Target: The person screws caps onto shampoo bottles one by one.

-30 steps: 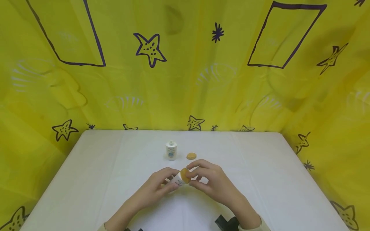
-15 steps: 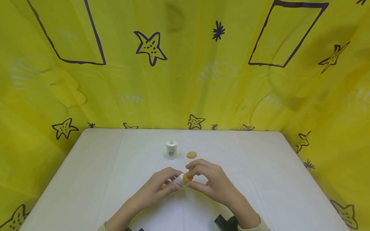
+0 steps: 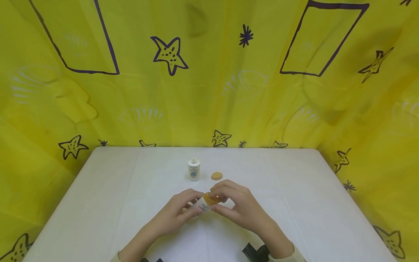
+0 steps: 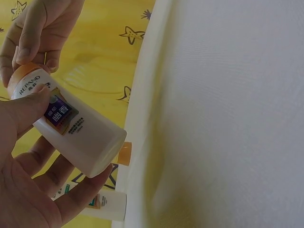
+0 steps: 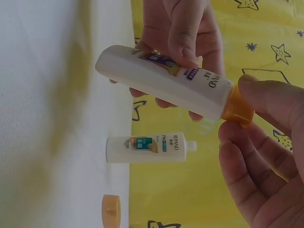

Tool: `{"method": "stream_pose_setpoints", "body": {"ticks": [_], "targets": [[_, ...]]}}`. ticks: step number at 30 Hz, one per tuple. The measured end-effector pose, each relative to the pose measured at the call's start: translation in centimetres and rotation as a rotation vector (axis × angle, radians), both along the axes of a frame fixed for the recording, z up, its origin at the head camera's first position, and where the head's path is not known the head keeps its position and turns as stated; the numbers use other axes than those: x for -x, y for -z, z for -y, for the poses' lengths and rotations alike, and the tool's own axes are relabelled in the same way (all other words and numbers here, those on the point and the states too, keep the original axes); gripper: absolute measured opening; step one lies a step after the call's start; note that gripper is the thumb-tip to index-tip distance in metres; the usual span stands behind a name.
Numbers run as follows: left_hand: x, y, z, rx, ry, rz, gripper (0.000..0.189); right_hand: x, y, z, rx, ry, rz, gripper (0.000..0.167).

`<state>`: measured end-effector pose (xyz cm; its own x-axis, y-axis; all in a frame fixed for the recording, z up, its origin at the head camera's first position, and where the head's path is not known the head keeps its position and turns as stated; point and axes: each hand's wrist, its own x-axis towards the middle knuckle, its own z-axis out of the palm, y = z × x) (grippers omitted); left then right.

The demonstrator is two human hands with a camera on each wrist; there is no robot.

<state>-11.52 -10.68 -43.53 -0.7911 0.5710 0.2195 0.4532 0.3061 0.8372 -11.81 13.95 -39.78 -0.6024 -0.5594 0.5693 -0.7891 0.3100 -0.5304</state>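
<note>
- Left hand (image 3: 175, 213) grips the tilted bottle (image 3: 202, 206); right hand (image 3: 240, 205) pinches its orange cap (image 5: 239, 107).
- From it, a capless bottle (image 3: 194, 171) stands toward 11 o'clock, a loose cap (image 3: 216, 176) lies at 1.
- The table (image 3: 95, 203) spreads toward 3 and 9; its far edge (image 3: 229, 148) is at 12.
- Wrist views alone show the held bottle's purple label (image 4: 60, 110).

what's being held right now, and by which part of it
A bottle: the left hand grips its body; the right hand pinches its orange cap.
</note>
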Motion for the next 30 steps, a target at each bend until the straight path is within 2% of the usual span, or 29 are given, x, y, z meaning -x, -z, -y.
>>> {"method": "stream_pose_setpoints", "body": {"ticks": [7,12,20,26,30], "targets": [[0.06,0.1,0.12,-0.014,0.011,-0.023,0.027,-0.17,-0.19,0.06,0.005,-0.017,-0.001,0.032],[0.02,0.04,0.18,-0.022,0.005,-0.019,0.026,-0.08,-0.14,-0.02,-0.008,-0.03,-0.051,0.041],[0.02,0.04,0.28,-0.021,0.023,0.011,0.027,0.25,0.04,-0.45,-0.038,-0.056,-0.052,0.036],[0.08,-0.16,0.6,-0.011,0.096,0.057,0.03,0.4,0.07,-0.75,-0.082,-0.072,-0.048,0.037],[0.01,-0.28,0.77,-0.009,0.147,0.081,0.032,0.5,0.18,-0.74,-0.101,-0.131,-0.055,0.035]]}}
